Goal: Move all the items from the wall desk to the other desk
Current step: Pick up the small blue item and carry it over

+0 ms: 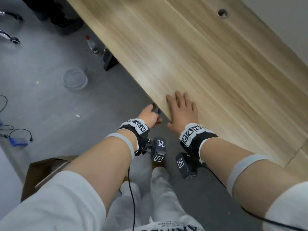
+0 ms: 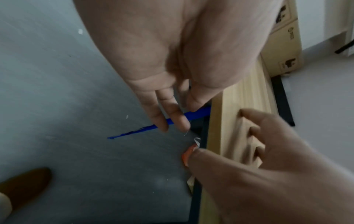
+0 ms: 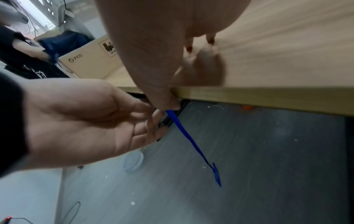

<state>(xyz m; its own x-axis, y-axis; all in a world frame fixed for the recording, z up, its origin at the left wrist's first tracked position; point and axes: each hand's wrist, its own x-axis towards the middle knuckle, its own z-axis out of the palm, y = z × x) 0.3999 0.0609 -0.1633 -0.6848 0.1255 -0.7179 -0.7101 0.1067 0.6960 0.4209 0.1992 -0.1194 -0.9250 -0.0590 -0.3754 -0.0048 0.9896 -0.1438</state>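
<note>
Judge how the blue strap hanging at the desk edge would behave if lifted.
The blue strap probably flops, since it hangs limp below the desk. It seems light: thin and narrow. Its clip end may swing.

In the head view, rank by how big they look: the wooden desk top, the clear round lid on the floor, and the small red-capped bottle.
1. Light wooden desk top, by far the largest.
2. Clear round lid on the grey floor.
3. Small red-capped bottle, smallest; it lies farther from the camera, so its true size is unsure.

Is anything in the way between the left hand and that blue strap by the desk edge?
No. The left hand is already at the blue strap, which hangs off the desk edge beside the right hand. Nothing visible sits between them.
</note>
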